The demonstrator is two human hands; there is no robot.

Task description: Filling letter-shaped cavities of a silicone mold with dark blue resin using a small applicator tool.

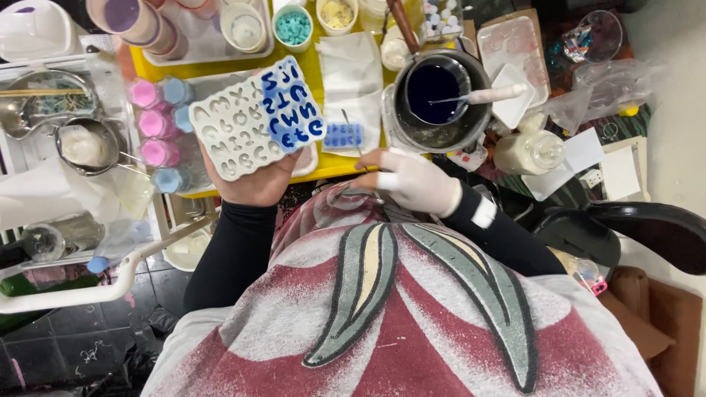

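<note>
One white flexible letter mould (254,117), part filled with blue, rests tilted on the left hand (254,180) above the yellow tabletop (312,70); likely floppy, best supported underneath. Right hand (412,180), gloved, fingers curled around a thin tool.

My left palm is hidden beneath the letter mould (254,117); the cups (140,22) (top edge) are cut off.
</note>
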